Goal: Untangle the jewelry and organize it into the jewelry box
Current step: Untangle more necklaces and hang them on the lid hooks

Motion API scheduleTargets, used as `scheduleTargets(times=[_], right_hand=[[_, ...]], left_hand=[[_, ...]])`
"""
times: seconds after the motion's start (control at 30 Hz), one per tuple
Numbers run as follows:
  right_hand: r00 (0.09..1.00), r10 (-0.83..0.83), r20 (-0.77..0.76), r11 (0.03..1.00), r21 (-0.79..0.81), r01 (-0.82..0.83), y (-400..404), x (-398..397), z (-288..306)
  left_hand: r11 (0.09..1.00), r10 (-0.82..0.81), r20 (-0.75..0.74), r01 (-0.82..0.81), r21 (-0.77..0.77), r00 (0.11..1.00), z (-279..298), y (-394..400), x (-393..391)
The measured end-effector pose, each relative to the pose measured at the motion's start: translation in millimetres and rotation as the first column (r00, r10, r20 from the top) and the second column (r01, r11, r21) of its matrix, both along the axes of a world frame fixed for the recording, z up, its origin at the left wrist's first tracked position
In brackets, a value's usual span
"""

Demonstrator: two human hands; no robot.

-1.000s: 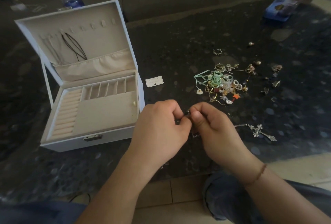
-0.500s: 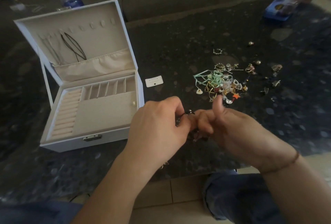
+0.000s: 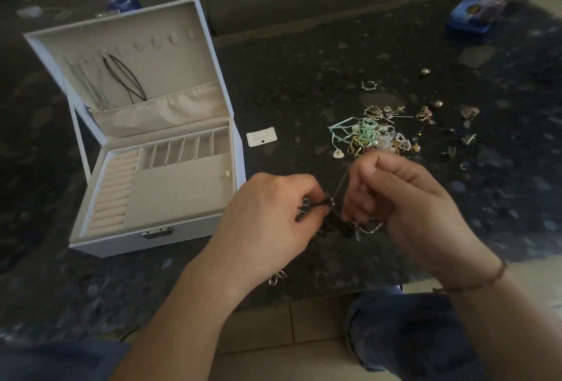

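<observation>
Both hands (image 3: 331,213) pinching dark knotted chain (image 3: 334,225), thin strand taut; jewelry box (image 3: 158,167) open

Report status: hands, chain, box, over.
Left hand and right hand both pinch dark tangled chain. White jewelry box open, left. Mixed jewelry pile waits beyond. Nothing blocking.

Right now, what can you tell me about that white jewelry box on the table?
The jewelry box is white outside with a cream, fabric-like lining. It stands open on the dark speckled table, lid tilted back. The lid has a row of small hooks, thin dark cords hanging from them, and a gathered pocket below. The tray holds ring rolls on the left, a row of narrow slots and one wide section. A metal clasp sits on its front. No hand touches it.
</observation>
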State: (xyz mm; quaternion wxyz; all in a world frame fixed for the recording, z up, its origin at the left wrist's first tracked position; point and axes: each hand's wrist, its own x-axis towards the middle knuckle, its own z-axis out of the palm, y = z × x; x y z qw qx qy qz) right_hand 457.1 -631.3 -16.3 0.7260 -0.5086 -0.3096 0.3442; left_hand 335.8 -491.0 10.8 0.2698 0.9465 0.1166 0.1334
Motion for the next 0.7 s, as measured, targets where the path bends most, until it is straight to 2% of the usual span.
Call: scheduleTargets(times=[0.13, 0.23, 0.37, 0.47, 0.57, 0.63, 0.7], right_hand=[[0.994, -0.033, 0.106, 0.999, 0.029, 0.03, -2, 4, -3], [0.986, -0.07, 0.149, 0.995, 0.075, 0.06, -4, 7, -3], [0.991, -0.083, 0.103, 0.993, 0.097, 0.073, -3, 8, -4], [0.999, -0.05, -0.002, 0.99, 0.134, 0.05, 0, 7, -5], [0.992, -0.006, -0.127, 0.987, 0.158, 0.026, 1, 9, -6], [0.986, 0.004, -0.168, 0.99, 0.137, 0.02, 1, 9, -6], [0.984, -0.001, -0.178, 0.993, 0.116, 0.022, 1, 9, -6]], left_hand=[[0.999, -0.032, -0.006, 0.032, -0.015, 0.999, 0, -1, -2], [0.972, 0.011, 0.023, -0.005, -0.235, 1.0, -2, -2, -3], [0.83, 0.003, -0.007, -0.006, -0.557, 1.0, 3, 2, -2], [0.703, -0.015, 0.016, 0.022, -0.71, 1.0, 4, 5, -2], [0.632, -0.047, 0.022, 0.047, -0.773, 0.999, 5, 6, -2], [0.642, -0.073, 0.02, 0.063, -0.764, 0.997, 5, 8, -2], [0.695, -0.094, 0.019, 0.079, -0.715, 0.995, 2, 11, -2]])
